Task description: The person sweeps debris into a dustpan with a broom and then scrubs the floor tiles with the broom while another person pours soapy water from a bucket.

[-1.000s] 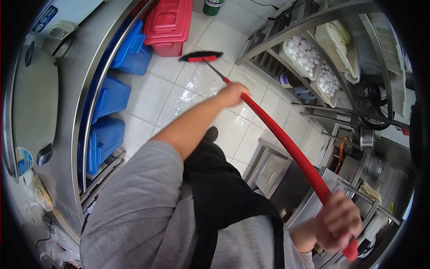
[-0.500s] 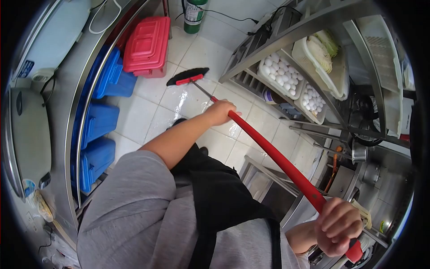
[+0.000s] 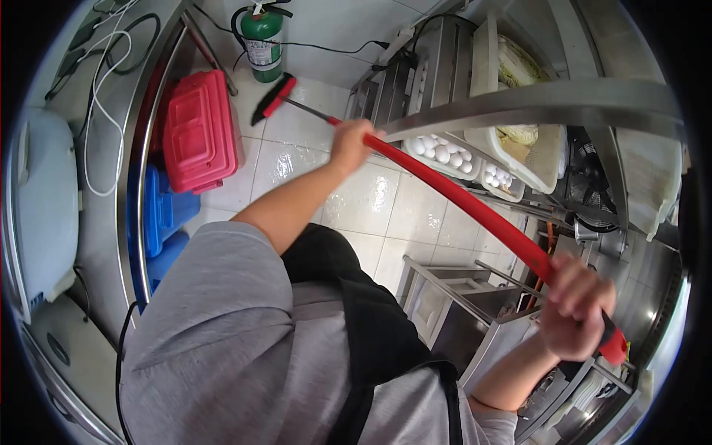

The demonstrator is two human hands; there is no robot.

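A broom with a long red handle (image 3: 463,199) slants across the head view from lower right to upper left. Its red-and-black head (image 3: 273,99) is on the wet tiled floor, beside the base of a green fire extinguisher (image 3: 262,44). My left hand (image 3: 351,146) is closed around the handle's lower part, just above the thin metal section. Near the upper end, my right hand (image 3: 577,308) grips the handle too, slightly blurred, with the red tip sticking out past it.
On the left, a red lidded bin (image 3: 196,130) and blue bins (image 3: 167,211) sit below a steel counter (image 3: 107,245). At right stands a metal rack (image 3: 534,107) with white eggs (image 3: 443,153) and a cabbage basket (image 3: 530,167). A steel frame (image 3: 452,293) stands near my legs.
The broom head has moved farther away, toward the fire extinguisher, and turned from nearly crosswise to steeply angled. Both hands keep their hold. My view has shifted, bringing the rack and extinguisher closer.
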